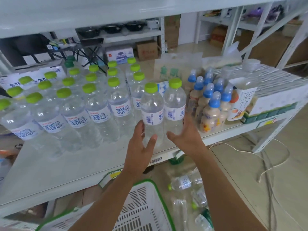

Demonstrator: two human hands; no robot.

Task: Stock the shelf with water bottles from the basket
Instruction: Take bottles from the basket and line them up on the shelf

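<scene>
You are setting two clear plastic water bottles with lime-green caps on the white metal shelf (pixel 66 164), just right of the rows already standing there. Your left hand (pixel 140 152) is cupping the left bottle (pixel 152 112), fingers (pixel 150 144) spread and loosely touching its base; your right hand (pixel 186 134) is lying open-fingered against the right bottle (pixel 175 105), not clamped. Just right of that bottle, beige drink bottles with blue caps (pixel 210 110) are crowding the gap. Judging by the full rows, most stocking is looking done. Below the shelf, the white slotted basket with green rim (pixel 141 209) is showing no bottles in its visible part, while several more bottles (pixel 186 182) are lying beside it, waiting.
</scene>
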